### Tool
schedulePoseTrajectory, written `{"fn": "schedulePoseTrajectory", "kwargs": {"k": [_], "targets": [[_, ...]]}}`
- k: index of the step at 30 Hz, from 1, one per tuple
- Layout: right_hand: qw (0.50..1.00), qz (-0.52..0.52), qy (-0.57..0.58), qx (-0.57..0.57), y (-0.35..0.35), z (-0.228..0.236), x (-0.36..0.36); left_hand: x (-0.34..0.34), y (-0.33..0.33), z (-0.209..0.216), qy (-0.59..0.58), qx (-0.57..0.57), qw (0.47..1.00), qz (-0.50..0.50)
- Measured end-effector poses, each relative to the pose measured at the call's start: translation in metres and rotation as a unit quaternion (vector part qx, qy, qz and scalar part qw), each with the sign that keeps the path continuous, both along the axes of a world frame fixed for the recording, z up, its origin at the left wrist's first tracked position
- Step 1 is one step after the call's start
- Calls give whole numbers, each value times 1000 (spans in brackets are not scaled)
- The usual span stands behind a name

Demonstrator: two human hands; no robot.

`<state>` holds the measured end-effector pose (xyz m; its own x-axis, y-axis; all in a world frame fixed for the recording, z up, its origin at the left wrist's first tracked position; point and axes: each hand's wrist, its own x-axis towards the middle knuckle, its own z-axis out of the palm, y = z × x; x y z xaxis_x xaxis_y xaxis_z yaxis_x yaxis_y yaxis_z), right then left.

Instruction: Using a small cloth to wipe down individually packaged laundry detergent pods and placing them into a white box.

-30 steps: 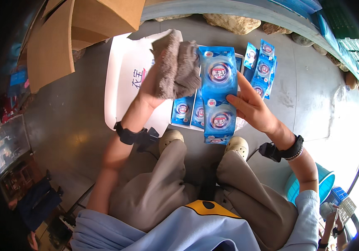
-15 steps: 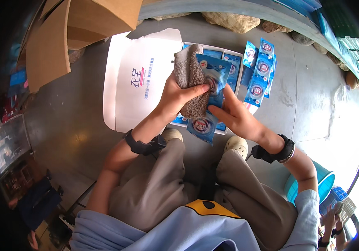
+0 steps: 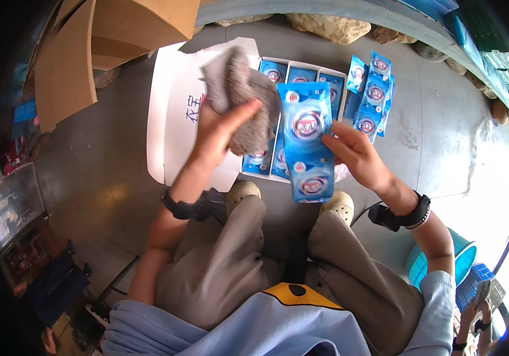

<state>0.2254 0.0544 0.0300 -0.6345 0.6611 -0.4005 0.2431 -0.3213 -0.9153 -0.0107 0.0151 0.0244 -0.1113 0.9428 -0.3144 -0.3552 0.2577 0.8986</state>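
Observation:
My left hand (image 3: pixel 219 130) is closed around a folded grey-brown cloth (image 3: pixel 241 107), which looks slightly blurred. Between the thumb and fingers of my right hand (image 3: pixel 362 155) is a strip of blue sachets (image 3: pixel 309 136), pinched by its right edge and hanging down. Cloth and strip are apart. Beneath them lies an open white cardboard box (image 3: pixel 343 95) with its lid (image 3: pixel 171 118) folded out to the left. Dividers split the box into compartments filled with blue sachets (image 3: pixel 273 72); the strip and cloth hide part of them.
More sachet strips (image 3: pixel 375 94) lie on the floor right of the box. A brown carton (image 3: pixel 141 32) with raised flaps stands at the far left. Rocks (image 3: pixel 328 28) line the far edge. A turquoise tub (image 3: pixel 462 255) sits near my right elbow, beside another person's hands (image 3: pixel 477 311).
My left hand has moved left with the cloth, away from the sachet strip. My right hand has shifted slightly right, and the strip now hangs in full view.

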Motion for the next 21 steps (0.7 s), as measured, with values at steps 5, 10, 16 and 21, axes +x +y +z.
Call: {"fn": "schedulePoseTrajectory", "kwargs": {"k": [5,10,16,21], "targets": [[997,60,10,47,-1,-5,10,-36,10,-6,-279,46,959,-20],[996,68,4,50,-2,2,7,-32,12,-20,-312,53,947,-57],[989,88,-30,116,2,0,5,-8,12,-30,23,76,985,-155],[985,93,-65,130,8,2,0,4,-1,-36,115,88,966,-213]]}}
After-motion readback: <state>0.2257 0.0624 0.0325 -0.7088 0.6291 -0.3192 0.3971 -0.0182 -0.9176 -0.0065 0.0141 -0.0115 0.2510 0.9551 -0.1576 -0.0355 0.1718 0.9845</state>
